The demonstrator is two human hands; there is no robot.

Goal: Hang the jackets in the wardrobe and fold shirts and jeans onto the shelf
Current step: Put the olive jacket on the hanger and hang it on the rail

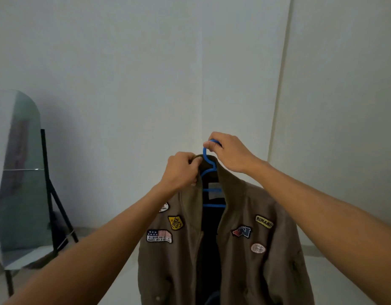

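Note:
A brown jacket with several sewn patches hangs open on a blue plastic hanger held up in front of me. My right hand is closed around the hanger's hook at the top. My left hand pinches the jacket's collar on the left side, just below the hook. The jacket's dark lining shows down the middle. The lower hem is cut off by the frame.
A standing mirror on a black easel frame leans at the left. Plain white walls meet in a corner behind the jacket; a white panel edge runs down at the right. Pale floor lies below.

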